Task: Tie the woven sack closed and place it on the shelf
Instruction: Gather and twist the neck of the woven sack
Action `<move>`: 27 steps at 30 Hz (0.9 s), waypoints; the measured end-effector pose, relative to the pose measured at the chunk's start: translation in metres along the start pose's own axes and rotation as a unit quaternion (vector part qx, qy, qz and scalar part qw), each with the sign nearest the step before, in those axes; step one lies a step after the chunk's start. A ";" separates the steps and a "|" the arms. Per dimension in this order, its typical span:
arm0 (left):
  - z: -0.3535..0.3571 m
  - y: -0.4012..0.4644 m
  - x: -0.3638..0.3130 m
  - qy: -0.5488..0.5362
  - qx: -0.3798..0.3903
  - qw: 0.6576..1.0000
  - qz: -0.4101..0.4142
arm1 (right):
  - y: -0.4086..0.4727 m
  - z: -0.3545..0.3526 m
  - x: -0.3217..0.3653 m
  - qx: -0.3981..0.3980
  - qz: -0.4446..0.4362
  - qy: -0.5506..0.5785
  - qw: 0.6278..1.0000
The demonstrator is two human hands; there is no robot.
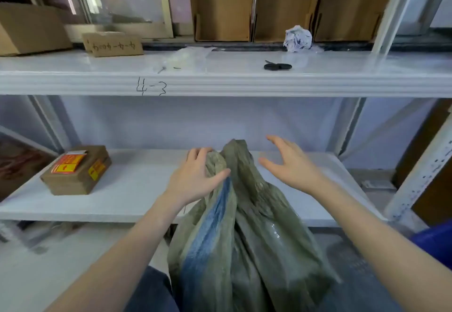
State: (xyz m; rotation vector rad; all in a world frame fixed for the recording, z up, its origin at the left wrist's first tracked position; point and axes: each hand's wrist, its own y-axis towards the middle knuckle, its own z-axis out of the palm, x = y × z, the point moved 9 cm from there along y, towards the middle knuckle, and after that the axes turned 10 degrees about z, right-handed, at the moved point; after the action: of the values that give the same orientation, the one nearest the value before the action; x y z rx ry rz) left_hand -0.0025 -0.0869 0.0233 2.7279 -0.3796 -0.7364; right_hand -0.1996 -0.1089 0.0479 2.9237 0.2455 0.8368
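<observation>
An olive-green woven sack [247,233] with a blue stripe stands upright in front of me, its gathered top reaching over the front of the lower white shelf [137,189]. My left hand [195,177] grips the bunched neck of the sack from the left, fingers curled over the top. Just to the right of the neck, my right hand [288,162] hovers apart from the sack, fingers spread, holding nothing.
A brown carton [78,170] with red and yellow labels lies on the lower shelf at the left. The upper shelf [232,84], marked "4-3", carries a black object [277,66], crumpled paper [298,38], cardboard pieces and boxes behind. A blue object [435,243] sits at the right.
</observation>
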 end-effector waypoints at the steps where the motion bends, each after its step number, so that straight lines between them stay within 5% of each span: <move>1: 0.009 -0.001 0.008 0.002 0.019 1.000 -0.024 | 0.001 0.008 -0.005 0.006 0.010 0.002 1.000; 13: 0.091 0.003 0.062 -0.021 0.170 0.968 -0.181 | 0.028 0.101 -0.072 0.121 0.134 -0.005 0.984; 19: 0.111 0.020 0.063 -0.109 0.121 0.968 -0.192 | 0.037 0.122 -0.091 0.136 0.198 0.061 0.969; 27: 0.116 0.043 0.069 -0.356 -0.037 0.902 -0.242 | 0.056 0.122 -0.102 0.113 0.240 0.147 0.953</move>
State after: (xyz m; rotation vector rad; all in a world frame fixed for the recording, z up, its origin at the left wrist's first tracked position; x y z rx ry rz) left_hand -0.0126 -0.1730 -0.0886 2.3941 0.2083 -1.8413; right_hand -0.2131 -0.1879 -0.1011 3.1035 -0.3993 1.3983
